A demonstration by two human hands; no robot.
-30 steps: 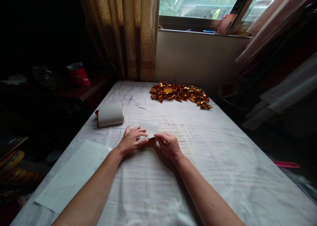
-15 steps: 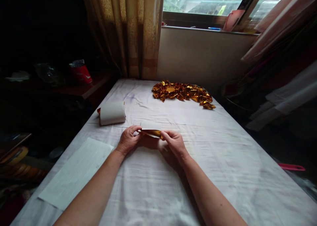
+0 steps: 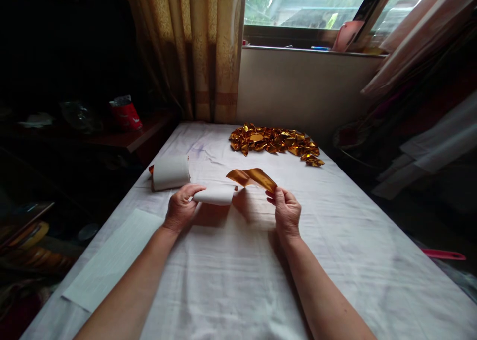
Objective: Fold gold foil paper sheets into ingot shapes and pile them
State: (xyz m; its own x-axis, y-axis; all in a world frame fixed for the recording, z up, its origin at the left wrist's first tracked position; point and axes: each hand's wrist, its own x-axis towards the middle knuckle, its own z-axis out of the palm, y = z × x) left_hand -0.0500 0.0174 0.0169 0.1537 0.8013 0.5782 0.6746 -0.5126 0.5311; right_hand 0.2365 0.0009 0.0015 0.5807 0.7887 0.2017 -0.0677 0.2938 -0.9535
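Tablecloth (image 3: 346,275), white and creased, with two bare forearms (image 3: 324,290) reaching in from the near edge. Near the middle, just above the cloth: a strip of gold foil (image 3: 259,177), shiny and wavy, left end free, right end pinched between thumb and fingers of the right hand (image 3: 288,212). To the left of the foil and slightly nearer, a small curl of white paper (image 3: 214,195), held at its left end by the left hand (image 3: 179,211), thumb and fingers pinching it. At the curl's right edge, a speck of brownish gold, perhaps a foil lining, though too small for certainty. Just beyond the left hand, resting on the cloth, a larger roll of white paper (image 3: 171,173) with orange-gold at its left end. Beside the left forearm, a flat pale sheet (image 3: 112,260). At the far end, a heap of folded gold pieces (image 3: 274,140). Behind, a patterned curtain (image 3: 201,56) and a window (image 3: 301,4), with a pink cup (image 3: 346,36) below the glass. In shadow at left, a red tub (image 3: 127,115); low at right, a pink handle (image 3: 443,254).
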